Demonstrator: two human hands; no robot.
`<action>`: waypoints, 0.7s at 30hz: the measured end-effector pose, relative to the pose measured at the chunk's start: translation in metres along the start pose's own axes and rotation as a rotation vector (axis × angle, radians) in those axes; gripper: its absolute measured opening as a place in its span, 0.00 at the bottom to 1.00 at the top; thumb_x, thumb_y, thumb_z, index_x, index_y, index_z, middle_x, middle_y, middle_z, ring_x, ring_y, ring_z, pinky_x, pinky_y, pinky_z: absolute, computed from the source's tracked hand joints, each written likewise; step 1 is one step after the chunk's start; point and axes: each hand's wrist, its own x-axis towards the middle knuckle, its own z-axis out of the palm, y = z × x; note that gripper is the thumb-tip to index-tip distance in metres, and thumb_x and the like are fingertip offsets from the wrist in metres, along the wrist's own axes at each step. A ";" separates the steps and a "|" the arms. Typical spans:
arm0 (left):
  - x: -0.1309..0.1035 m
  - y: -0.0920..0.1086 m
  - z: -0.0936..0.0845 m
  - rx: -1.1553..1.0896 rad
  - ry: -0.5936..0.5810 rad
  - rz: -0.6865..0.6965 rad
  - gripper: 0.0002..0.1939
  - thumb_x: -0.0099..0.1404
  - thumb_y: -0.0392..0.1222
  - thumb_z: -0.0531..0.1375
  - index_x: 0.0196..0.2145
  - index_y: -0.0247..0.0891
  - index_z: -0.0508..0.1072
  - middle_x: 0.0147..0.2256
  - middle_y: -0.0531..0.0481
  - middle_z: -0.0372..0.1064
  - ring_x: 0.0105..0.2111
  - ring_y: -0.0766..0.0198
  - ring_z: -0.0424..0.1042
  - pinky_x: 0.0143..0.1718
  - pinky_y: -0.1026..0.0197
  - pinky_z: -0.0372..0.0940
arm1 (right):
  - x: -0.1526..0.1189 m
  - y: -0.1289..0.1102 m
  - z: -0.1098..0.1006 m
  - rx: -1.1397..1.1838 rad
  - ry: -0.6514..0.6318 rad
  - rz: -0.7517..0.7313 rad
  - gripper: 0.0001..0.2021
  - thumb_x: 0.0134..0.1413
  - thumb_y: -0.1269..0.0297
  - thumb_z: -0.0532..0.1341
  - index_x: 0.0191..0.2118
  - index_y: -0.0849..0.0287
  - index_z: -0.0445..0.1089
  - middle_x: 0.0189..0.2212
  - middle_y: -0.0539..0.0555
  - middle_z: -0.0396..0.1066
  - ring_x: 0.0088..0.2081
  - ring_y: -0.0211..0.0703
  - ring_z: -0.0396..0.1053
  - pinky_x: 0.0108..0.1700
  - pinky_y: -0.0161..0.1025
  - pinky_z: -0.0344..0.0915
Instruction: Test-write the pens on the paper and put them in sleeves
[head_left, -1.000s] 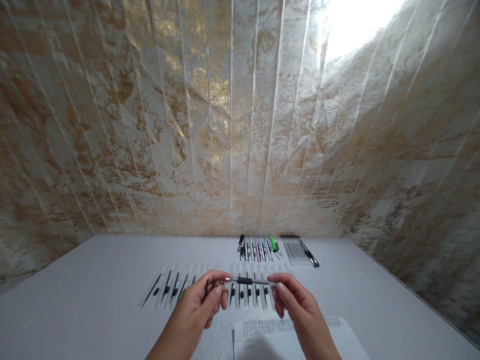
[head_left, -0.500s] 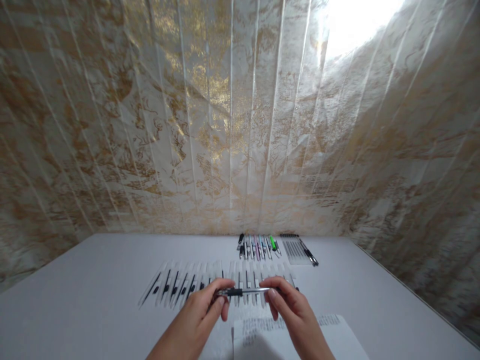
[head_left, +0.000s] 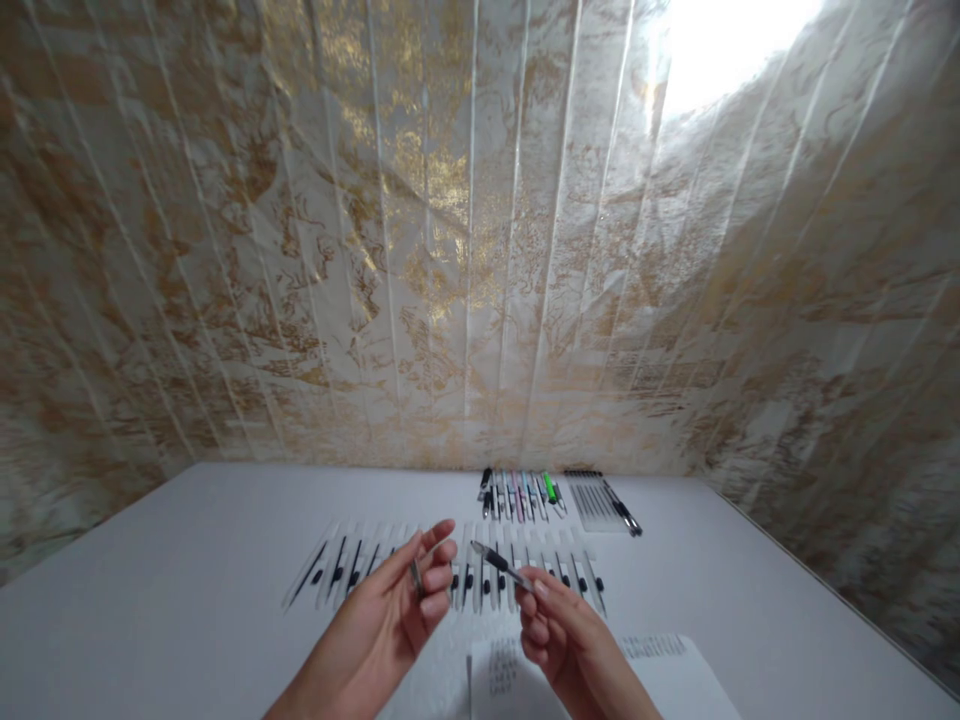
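The pen (head_left: 496, 560) is in the right hand (head_left: 566, 625), its rear part pinched between thumb and forefinger, the other fingers curled in beneath. It slants up and to the left from the fingertips, so its black grip and pale front end stand out clear of the hand. The front end points toward the left hand (head_left: 386, 615) and stops just beside its fingers, with a narrow gap between them.

The left hand is half open, palm turned toward the right hand, fingers bent and spread a little. A small dark piece (head_left: 416, 578) rests in it between thumb and fingers, loosely held; it is too small to identify.

Both hands are raised in front of a long row of white strips (head_left: 480, 540) on the tabletop (head_left: 142, 600), many bearing a slim dark rod and a black blob. Under the right hand lies a sheet of paper (head_left: 686, 680) with lines of writing. Farther back lie a group of assorted pens (head_left: 517, 495), a green marker (head_left: 550, 487) among them, and just right of these a clear pack (head_left: 592, 505). A gold-patterned sheet (head_left: 420, 300) hangs behind.
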 end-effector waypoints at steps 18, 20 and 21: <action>0.007 -0.004 -0.014 -0.098 -0.018 0.153 0.20 0.73 0.36 0.48 0.23 0.32 0.66 0.22 0.57 0.55 0.14 0.77 0.51 0.14 0.71 0.52 | 0.004 0.009 -0.007 -0.026 0.018 0.017 0.21 0.32 0.58 0.77 0.34 0.63 0.77 0.21 0.46 0.66 0.19 0.27 0.57 0.21 0.28 0.50; 0.009 -0.006 -0.014 -0.090 -0.022 0.150 0.22 0.74 0.39 0.47 0.22 0.33 0.65 0.21 0.59 0.52 0.14 0.78 0.49 0.13 0.72 0.50 | 0.006 0.012 -0.011 -0.024 0.016 0.011 0.20 0.34 0.58 0.77 0.35 0.62 0.77 0.21 0.47 0.66 0.19 0.27 0.57 0.21 0.28 0.50; 0.010 -0.007 -0.013 -0.089 -0.009 0.163 0.22 0.74 0.39 0.47 0.23 0.33 0.65 0.21 0.58 0.52 0.14 0.78 0.49 0.13 0.72 0.50 | 0.007 0.013 -0.012 -0.025 0.015 0.008 0.20 0.35 0.58 0.77 0.35 0.62 0.77 0.21 0.47 0.66 0.19 0.28 0.57 0.21 0.28 0.49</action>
